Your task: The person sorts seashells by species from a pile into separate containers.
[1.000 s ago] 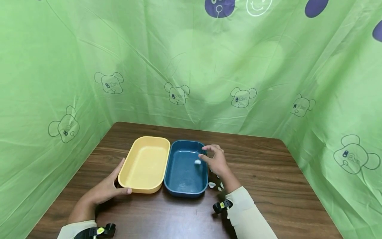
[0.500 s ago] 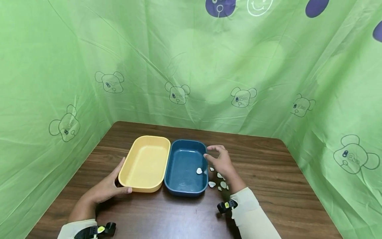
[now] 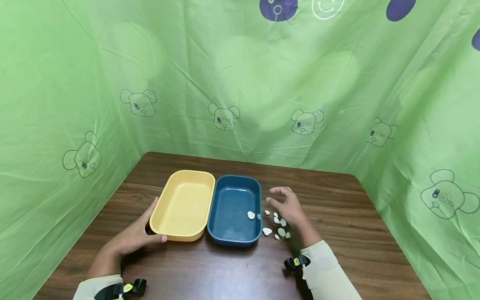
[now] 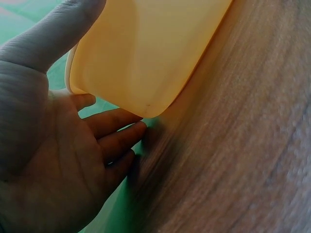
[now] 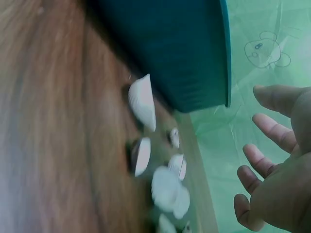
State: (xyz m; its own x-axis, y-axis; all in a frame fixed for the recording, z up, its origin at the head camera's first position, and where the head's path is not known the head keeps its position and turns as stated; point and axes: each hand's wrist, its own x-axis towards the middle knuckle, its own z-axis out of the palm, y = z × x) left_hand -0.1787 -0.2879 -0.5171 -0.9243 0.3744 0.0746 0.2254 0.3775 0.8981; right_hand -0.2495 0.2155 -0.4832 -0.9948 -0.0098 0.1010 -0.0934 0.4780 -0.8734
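In the head view my left hand (image 3: 133, 237) rests at the near left corner of a yellow tray (image 3: 183, 237). Its thumb lies along the near side and its fingers along the left side, fairly straight. My right hand (image 3: 290, 207) hovers to the right of a blue tray (image 3: 234, 241), fingers apart and nothing between them. One white seashell (image 3: 251, 215) lies inside the blue tray near its right wall. Several more white seashells (image 3: 281, 232) are scattered on the table below the right hand; the right wrist view shows ribbed shells (image 5: 142, 102) close up.
Both trays stand side by side on a dark wooden table (image 3: 210, 271). A green curtain (image 3: 262, 83) with bear drawings surrounds the table's back and sides. Each wrist wears a black camera strap, one of them the right wrist camera (image 3: 296, 262).
A white seashell dropped from my right hand into the blue tray. That hand then moved right, off the tray and over the loose seashells. The left hand stayed at the yellow tray.
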